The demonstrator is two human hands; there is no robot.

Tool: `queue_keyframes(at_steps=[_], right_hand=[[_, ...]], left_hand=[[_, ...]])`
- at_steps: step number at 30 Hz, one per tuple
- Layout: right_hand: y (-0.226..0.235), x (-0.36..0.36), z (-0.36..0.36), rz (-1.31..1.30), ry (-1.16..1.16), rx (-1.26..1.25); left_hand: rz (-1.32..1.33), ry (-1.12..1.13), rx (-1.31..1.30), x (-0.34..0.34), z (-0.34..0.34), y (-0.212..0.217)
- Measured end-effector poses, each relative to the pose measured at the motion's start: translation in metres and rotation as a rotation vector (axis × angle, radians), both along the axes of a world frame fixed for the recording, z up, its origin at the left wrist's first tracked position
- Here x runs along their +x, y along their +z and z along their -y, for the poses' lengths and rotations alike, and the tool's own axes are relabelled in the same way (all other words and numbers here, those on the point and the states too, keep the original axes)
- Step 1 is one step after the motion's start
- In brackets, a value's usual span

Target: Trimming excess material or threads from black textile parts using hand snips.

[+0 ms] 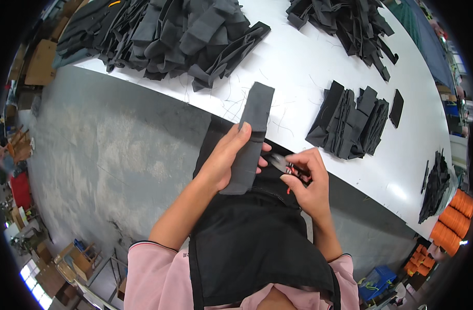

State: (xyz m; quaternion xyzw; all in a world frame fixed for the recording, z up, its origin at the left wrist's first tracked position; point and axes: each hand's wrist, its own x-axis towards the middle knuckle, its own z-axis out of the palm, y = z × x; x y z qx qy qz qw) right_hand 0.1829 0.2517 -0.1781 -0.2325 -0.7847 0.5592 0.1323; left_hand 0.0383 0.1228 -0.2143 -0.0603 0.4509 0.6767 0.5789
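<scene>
My left hand (pixel 227 155) grips a dark grey strip of folded fabric (pixel 245 164), thumb on top and fingertips showing past its right edge. The strip stands lengthwise, its far end over the edge of the white table (pixel 293 67). Close to its right side, my right hand (pixel 310 178) is closed around small thread snips (pixel 280 163) with red cord about the handle. Their blades point toward the strip and look blurred. Part of the handle is hidden in my fingers.
A big heap of dark fabric pieces (pixel 179 36) lies at the table's far left, another pile (pixel 350 26) at the far right. A bundle of strips (pixel 350 121) sits nearer. Loose threads are scattered about. Orange spools (pixel 451 222) stand beyond the right end.
</scene>
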Motion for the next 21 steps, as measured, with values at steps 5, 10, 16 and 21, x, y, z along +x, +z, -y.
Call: queue_keyframes(at_steps=[5,10,16,21], right_hand=[[-0.020,-0.023,0.002,-0.041,0.018,0.370],[-0.054,-0.035,-0.007,-0.206,-0.085,0.372],[-0.045,-0.038,0.001,-0.268,-0.384,-0.747],[-0.039,-0.037,-0.006,-0.235,-0.381,-0.802]], left_hand=[[0.004,-0.100,0.091,0.019,0.003,0.007],[-0.098,-0.112,0.093,0.034,0.010,0.011],[-0.154,-0.096,0.052,0.040,0.016,0.004],[-0.123,-0.137,0.036,0.033,0.012,0.006]])
